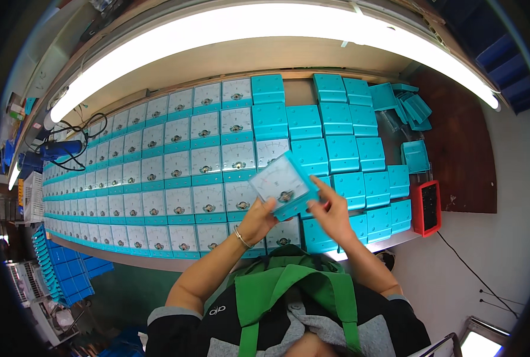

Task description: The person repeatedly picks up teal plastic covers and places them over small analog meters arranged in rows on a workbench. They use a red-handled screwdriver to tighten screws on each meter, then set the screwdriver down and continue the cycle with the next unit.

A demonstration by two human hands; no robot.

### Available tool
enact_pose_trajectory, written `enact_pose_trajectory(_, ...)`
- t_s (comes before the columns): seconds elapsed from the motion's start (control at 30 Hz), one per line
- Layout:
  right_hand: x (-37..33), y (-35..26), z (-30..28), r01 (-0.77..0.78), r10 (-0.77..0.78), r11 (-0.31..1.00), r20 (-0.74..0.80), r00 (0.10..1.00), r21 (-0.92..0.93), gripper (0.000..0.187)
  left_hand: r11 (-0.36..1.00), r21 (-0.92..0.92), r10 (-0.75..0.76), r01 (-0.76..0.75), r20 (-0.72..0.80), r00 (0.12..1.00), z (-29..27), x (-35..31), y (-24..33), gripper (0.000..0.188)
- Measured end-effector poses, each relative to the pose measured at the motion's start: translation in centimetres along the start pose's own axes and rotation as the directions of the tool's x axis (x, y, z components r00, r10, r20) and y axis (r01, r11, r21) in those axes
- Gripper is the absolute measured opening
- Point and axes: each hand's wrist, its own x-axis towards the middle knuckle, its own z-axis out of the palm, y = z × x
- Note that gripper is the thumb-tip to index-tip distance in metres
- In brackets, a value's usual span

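My left hand [260,221] grips an analog meter [280,181] by its lower left corner, thumb on the front. The meter has a white dial face and a teal housing, and is held tilted above the rows on the bench. My right hand [331,213] is at the meter's right side, index finger and thumb closed about its teal edge. A small red spot shows beside the right fingers; I cannot make out what it is. Under the hands lie more white-faced meters [238,156] on the left and teal housings [309,156] with no dial showing on the right.
Loose teal parts [413,110] are piled at the far right. A red tray [426,208] with dark contents stands at the bench's right end. A blue tool with black cable [63,149] lies at the left, and blue bins [68,268] stand below. A bright lamp [265,24] spans overhead.
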Motion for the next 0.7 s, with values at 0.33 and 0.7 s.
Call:
enact_pose_trajectory(0.33,3.0,10.9,-11.7,0.118,0.409,0.618,-0.446,0.796,0.777,0.027,0.679,0.693,0.235,-0.242,0.108,0.966,-0.6,1.4,1.6,0.051)
enact_pose_trajectory(0.7,2.7,6.2,-13.2,-0.167,0.390,0.824,-0.326,0.861,0.542,0.019,0.617,0.754,0.255,-0.225,0.079,0.964,-1.3,1.9,4.2,0.036)
